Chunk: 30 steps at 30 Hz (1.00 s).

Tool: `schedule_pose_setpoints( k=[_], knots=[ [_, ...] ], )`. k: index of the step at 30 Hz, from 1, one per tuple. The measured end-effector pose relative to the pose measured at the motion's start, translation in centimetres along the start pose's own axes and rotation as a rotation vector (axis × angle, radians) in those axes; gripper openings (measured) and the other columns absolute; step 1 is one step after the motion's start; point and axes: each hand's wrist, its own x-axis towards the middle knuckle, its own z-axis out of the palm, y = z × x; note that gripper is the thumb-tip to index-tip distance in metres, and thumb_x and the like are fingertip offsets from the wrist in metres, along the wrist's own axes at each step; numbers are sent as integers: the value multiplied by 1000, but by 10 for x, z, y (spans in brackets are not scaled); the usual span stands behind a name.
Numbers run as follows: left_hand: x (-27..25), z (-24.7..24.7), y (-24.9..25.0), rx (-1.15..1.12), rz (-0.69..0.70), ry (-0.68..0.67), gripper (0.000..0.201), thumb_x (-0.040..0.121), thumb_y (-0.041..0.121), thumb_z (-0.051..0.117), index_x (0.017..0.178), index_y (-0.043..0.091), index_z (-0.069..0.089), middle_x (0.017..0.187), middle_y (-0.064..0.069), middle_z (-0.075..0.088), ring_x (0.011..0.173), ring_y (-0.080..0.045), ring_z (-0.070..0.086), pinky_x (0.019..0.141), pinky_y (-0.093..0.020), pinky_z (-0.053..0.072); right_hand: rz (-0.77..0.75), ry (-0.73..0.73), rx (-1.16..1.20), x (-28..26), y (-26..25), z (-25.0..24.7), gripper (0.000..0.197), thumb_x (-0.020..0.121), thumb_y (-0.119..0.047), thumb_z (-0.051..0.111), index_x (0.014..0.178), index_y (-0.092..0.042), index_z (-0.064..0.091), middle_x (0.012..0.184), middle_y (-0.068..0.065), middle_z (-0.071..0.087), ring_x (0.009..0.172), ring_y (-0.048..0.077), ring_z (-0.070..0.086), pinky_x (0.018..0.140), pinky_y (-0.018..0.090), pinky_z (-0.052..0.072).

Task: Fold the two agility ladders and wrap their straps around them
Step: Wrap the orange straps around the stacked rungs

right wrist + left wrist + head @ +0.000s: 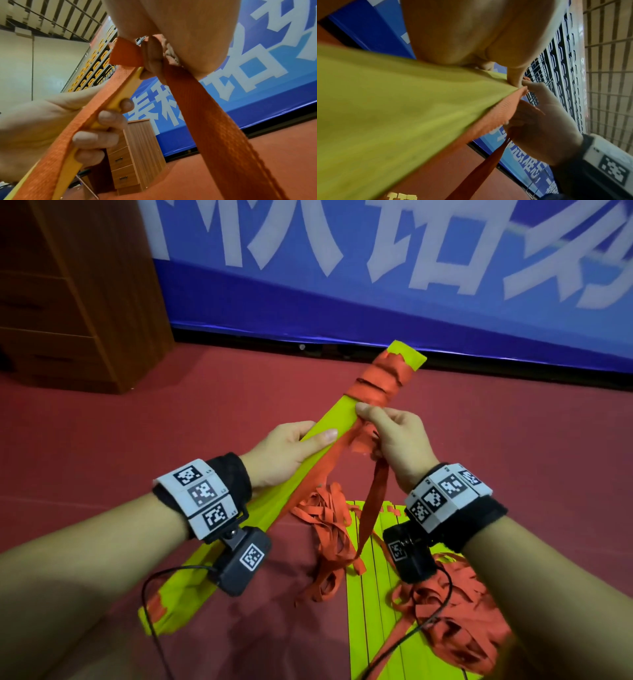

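Head: left hand (291,451) is gripping the bundle (329,436), thumb on top; right hand (394,440) is pinching the strap (373,498) beside the wraps; second ladder (380,577) is lying on the floor.
Left wrist: bundle (393,108) is lying under the palm.
Right wrist: left fingers (102,136) are curling under the bundle; strap (214,128) is hanging from the right fist.

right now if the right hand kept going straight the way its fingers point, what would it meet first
Most likely the wound orange strap on the folded ladder: the right hand pinches strap just below those turns, fingers aimed up the bundle. Depth past that is unclear.
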Motion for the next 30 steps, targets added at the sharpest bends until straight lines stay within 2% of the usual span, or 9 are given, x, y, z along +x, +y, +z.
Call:
schedule_pose_setpoints(
  k=[4, 7, 11, 16, 18, 21, 26, 28, 30],
  knots=[
    [3, -6, -1, 236, 87, 49, 84, 74, 76, 59, 103, -2, 63, 79, -9, 60, 69, -18, 54, 68, -37, 42, 80, -41, 1, 0, 3, -12, 55, 100, -50, 51, 66, -8, 60, 59, 12, 56, 46, 18, 49, 50, 23, 45],
    [2, -8, 1, 338, 108, 111, 71, 86, 68, 59, 95, -2, 63, 72, -5, 54, 64, -15, 49, 63, -33, 37, 161, -93, 25, 5, 7, -17, 51, 104, -36, 32, 73, -6, 58, 59, 14, 60, 43, 22, 48, 47, 25, 42],
    [5, -10, 0, 444, 119, 225, 51, 98, 48, 60, 85, -1, 60, 67, -4, 48, 60, -15, 43, 60, -34, 31, 70, -136, -195, 6, 17, -16, 33, 104, -12, 45, 77, -6, 63, 50, 1, 53, 41, 14, 42, 47, 24, 37],
    [7, -13, -7, 606, 81, 290, 40, 95, 56, 60, 73, 22, 58, 60, 3, 52, 64, -21, 53, 59, -36, 35, -32, -131, -408, 10, 24, -15, 30, 104, -20, 54, 78, -15, 67, 49, -7, 53, 45, 10, 43, 54, 29, 37],
    [7, -11, -8, 684, 62, 320, 35, 92, 61, 60, 78, 29, 62, 64, 4, 58, 72, -24, 59, 62, -36, 40, -44, -126, -466, 8, 22, -11, 30, 103, -20, 55, 76, -15, 67, 52, -8, 53, 44, 9, 43, 55, 28, 37],
    [9, -7, -4, 803, 42, 367, 34, 90, 66, 58, 89, 33, 65, 63, 9, 56, 77, -27, 58, 63, -33, 36, -20, -78, -471, 6, 20, -2, 29, 99, -18, 54, 74, -7, 65, 56, -3, 52, 47, 13, 43, 57, 31, 37],
    [10, -5, 3, 913, 55, 410, 38, 90, 67, 57, 101, 32, 68, 71, 8, 58, 87, -27, 61, 68, -32, 35, 30, 47, -412, 3, 15, 12, 50, 86, -40, 57, 84, 10, 64, 63, 6, 49, 58, 20, 42, 60, 35, 35],
    [9, -2, 5, 948, 60, 408, 40, 91, 67, 56, 102, 31, 68, 73, 7, 58, 90, -28, 63, 67, -32, 35, 41, 96, -425, 1, 14, 15, 59, 84, -52, 57, 75, 6, 61, 61, 6, 46, 57, 20, 41, 58, 33, 34],
    [6, 3, 4, 1006, 89, 412, 40, 91, 68, 55, 100, 30, 66, 71, 6, 58, 87, -30, 64, 66, -34, 35, 65, 152, -428, 0, 12, 17, 63, 86, -66, 61, 63, -7, 54, 56, 4, 43, 53, 20, 40, 56, 33, 33]
  ],
)
